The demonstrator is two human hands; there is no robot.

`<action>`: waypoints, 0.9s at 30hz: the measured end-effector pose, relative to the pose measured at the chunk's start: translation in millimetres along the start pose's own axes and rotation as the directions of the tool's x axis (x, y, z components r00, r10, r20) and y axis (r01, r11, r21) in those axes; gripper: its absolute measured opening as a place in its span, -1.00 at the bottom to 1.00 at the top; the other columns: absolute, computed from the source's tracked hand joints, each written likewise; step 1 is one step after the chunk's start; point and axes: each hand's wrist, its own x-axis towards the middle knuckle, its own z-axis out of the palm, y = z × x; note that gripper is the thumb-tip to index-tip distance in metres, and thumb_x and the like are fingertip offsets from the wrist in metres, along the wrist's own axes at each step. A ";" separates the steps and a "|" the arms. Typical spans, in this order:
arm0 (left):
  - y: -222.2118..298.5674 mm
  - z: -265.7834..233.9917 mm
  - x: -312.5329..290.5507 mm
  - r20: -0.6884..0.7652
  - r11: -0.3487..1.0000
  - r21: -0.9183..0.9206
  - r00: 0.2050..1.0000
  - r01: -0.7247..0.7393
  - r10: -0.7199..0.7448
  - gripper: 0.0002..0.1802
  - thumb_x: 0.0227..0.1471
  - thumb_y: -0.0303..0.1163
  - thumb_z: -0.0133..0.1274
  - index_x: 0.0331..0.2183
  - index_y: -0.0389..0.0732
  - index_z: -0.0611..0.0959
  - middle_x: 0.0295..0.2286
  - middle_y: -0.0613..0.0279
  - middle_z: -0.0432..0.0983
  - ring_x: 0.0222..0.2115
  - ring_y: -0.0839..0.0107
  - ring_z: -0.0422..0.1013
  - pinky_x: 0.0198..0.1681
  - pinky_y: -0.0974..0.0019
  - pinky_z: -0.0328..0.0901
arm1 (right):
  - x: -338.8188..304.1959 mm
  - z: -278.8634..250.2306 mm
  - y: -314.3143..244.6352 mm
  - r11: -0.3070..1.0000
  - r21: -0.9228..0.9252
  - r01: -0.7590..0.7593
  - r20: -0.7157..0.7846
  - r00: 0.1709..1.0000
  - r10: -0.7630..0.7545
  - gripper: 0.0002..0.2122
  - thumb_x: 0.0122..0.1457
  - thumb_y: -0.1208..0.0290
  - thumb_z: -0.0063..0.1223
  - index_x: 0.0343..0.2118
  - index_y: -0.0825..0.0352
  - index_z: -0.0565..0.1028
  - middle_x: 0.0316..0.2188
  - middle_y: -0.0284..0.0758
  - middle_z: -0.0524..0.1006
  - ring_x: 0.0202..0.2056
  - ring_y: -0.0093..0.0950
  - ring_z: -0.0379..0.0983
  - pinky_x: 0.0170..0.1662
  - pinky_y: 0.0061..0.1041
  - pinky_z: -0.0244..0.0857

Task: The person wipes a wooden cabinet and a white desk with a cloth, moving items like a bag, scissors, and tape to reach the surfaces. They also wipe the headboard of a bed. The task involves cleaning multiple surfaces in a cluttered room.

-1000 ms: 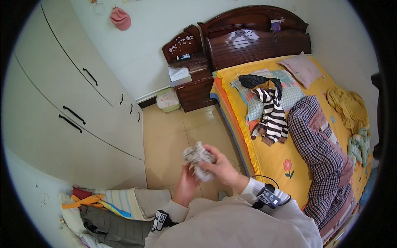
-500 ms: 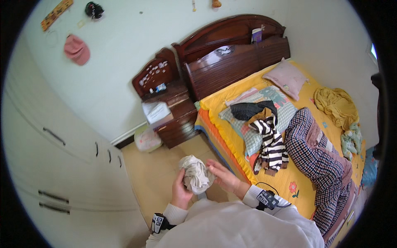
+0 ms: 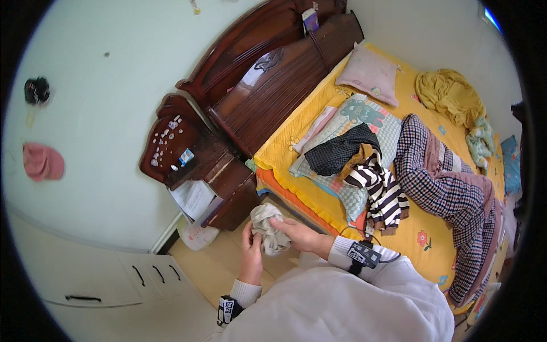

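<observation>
A crumpled off-white cloth (image 3: 265, 215) is bunched up between my two hands in front of my body; its exact kind does not show. My left hand (image 3: 250, 256) grips its left and lower side, fingers curled against the folds. From the right, my right hand (image 3: 301, 235) holds the cloth, thumb over the front and its other fingers mostly hidden. To the right of my hands, on the bed, lie a black-and-white striped garment (image 3: 384, 196) and a dark checked garment (image 3: 341, 153), both partly over a patterned pillow (image 3: 373, 117).
The yellow-covered bed (image 3: 424, 231) fills the right side, with a plaid quilt (image 3: 441, 182), a pink pillow (image 3: 370, 74) and a yellow cloth (image 3: 450, 97). A dark wooden nightstand (image 3: 231, 196) stands ahead, beside a whitish bin (image 3: 196, 235). White cabinets (image 3: 114, 279) line the left.
My view has swung right toward the bed. My right hand, earlier at the cloth's edge with fingers extended, now closes on it, and the bundle looks more squeezed.
</observation>
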 end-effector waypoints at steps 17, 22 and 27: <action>53.5 -57.8 285.4 0.070 0.908 0.401 0.993 -0.119 0.099 -0.65 0.16 -0.45 -0.07 -0.01 -0.33 0.42 -0.07 0.15 0.41 -0.03 0.41 0.32 0.07 0.39 0.17 | 121.4 -144.1 -103.3 0.975 -0.019 0.222 -0.705 0.688 -0.170 -0.64 0.13 0.42 0.03 0.00 0.33 0.34 -0.15 -0.27 0.50 -0.16 -0.37 0.47 -0.09 -0.38 0.39; 82.6 -69.2 421.9 0.289 0.547 0.711 0.893 -0.442 0.345 -0.59 0.05 -0.42 0.02 -0.03 -0.26 0.44 -0.05 0.02 0.37 0.00 0.14 0.27 0.10 0.20 0.13 | 111.9 -174.3 -135.0 0.871 -0.091 0.483 -0.820 0.460 -0.340 -0.74 0.16 0.45 -0.06 -0.09 0.39 0.40 -0.23 -0.27 0.54 -0.22 -0.39 0.50 -0.12 -0.42 0.38; 86.4 -58.5 506.3 0.412 0.229 0.792 0.772 -0.566 0.484 -0.46 0.03 -0.40 0.04 0.06 -0.26 0.33 0.06 -0.05 0.23 0.10 0.00 0.15 0.15 0.09 0.08 | 132.4 -161.2 -147.3 0.851 -0.094 0.517 -0.878 0.360 -0.316 -0.72 0.18 0.43 -0.05 -0.07 0.41 0.40 -0.19 -0.27 0.52 -0.19 -0.41 0.49 -0.09 -0.44 0.36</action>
